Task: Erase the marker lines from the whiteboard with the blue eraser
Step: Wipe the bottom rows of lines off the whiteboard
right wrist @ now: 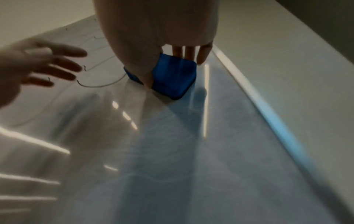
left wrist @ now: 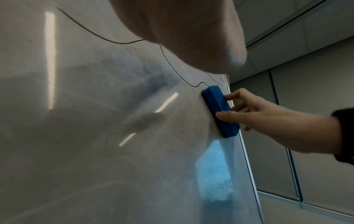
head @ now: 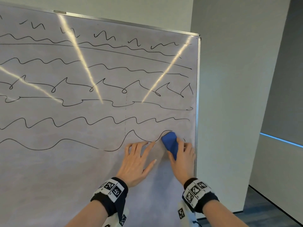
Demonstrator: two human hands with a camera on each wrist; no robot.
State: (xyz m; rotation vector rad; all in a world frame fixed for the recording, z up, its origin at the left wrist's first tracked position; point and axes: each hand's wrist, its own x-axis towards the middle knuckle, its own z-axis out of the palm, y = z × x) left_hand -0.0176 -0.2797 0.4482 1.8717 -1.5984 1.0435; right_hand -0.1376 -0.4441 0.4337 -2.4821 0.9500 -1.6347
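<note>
A large whiteboard [head: 65, 169] fills the head view, crossed by several wavy black marker lines [head: 78, 122]. My right hand [head: 182, 154] grips the blue eraser [head: 170, 143] and presses it flat on the board near the right edge, at the right end of the lowest wavy line [head: 49, 147]. The left wrist view shows the eraser [left wrist: 220, 112] held between thumb and fingers [left wrist: 231, 96]. My left hand [head: 137, 159] lies flat on the board just left of the eraser, fingers spread and straight. Below both hands the board carries no lines.
The board's metal frame [head: 197, 102] runs down just right of the eraser. Beyond it stand a pale wall [head: 229, 79] and a grey panel with a blue light strip [head: 282, 140]. Bright light streaks reflect across the board.
</note>
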